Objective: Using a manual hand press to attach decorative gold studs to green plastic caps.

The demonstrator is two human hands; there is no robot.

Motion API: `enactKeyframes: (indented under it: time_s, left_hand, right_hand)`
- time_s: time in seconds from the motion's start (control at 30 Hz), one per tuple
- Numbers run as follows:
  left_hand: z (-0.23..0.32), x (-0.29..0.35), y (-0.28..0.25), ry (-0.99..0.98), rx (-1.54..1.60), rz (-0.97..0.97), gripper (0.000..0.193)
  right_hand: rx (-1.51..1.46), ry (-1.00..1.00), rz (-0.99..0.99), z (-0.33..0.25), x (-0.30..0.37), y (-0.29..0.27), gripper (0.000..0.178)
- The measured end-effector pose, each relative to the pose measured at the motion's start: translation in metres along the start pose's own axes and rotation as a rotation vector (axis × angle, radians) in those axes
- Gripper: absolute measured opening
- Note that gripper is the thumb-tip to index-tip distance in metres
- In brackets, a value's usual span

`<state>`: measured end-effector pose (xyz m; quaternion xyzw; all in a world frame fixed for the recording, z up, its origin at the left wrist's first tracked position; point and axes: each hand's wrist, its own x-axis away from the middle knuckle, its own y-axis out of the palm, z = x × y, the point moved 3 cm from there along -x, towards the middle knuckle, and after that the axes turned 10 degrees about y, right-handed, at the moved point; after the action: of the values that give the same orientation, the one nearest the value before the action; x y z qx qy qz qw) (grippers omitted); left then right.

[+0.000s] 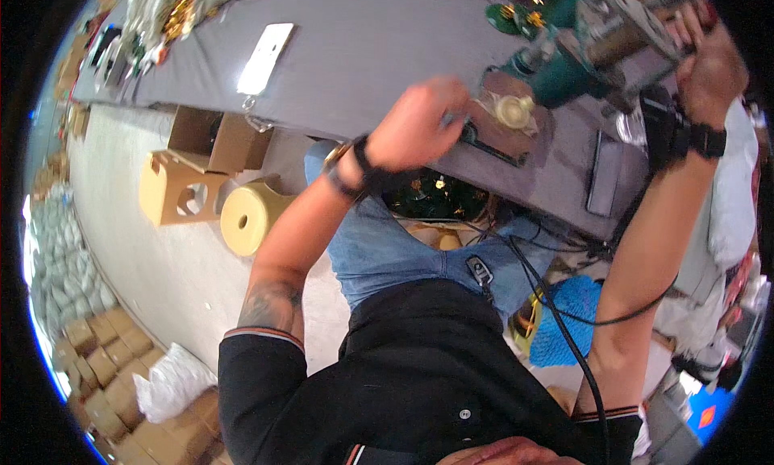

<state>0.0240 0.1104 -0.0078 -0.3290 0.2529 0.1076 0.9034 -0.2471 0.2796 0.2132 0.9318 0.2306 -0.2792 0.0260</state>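
Observation:
A dark green bench press point(564, 78) stands on the grey-covered table, its metal shaft and hub slightly blurred. At the upper right, my right hand point(711, 66) is closed at the press's handle, fingers curled beside a red tip; the grip is partly hidden. A pale yellow round piece point(511, 110) rests on the press base under the head. Just left of it is my left hand point(423, 120), fingers curled in and smeared by motion. Something small and greyish shows at its fingertips, too blurred to name. It is apart from the round piece.
Green discs with gold parts point(509, 18) lie behind the press. A dark phone point(605, 171) is at the table's near edge, and a white flat object point(266, 58) farther left. Black cables point(556, 304) hang across my lap. Yellow stools point(250, 217) stand at left beside a cardboard box point(238, 147).

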Motion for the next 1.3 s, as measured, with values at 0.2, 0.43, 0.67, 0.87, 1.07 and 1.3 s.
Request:
enactKeyframes:
  time_s: [0.2,0.43,0.67,0.87,1.07,1.3]
  left_hand:
    - [-0.131,-0.136,0.027,-0.2,-0.278,0.282,0.045]
    - [-0.188,-0.163,0.042,-0.409,-0.396,0.05,0.037]
    - [-0.129,-0.094,-0.001,-0.28,-0.426,0.208,0.03]
    - [-0.065,-0.024,-0.03,-0.45,-0.591,-0.001,0.036]
    - [-0.015,-0.021,-0.015,-0.122,-0.157,0.139,0.027]
    - [-0.007,-0.044,0.043,-0.005,-0.185,0.003,0.026]
  right_hand:
    - [0.122,0.069,0.175,-0.014,0.016,0.017,0.026]
    - [-0.144,0.062,0.222,-0.011,0.017,0.032,0.012]
    - [-0.069,0.163,0.116,-0.001,0.009,0.015,0.03]
    - [-0.054,0.067,0.198,-0.017,0.02,0.036,0.023]
    - [0.013,-0.087,0.221,-0.027,0.036,0.047,0.016]
    - [0.019,-0.051,0.333,-0.03,0.041,0.062,0.018]
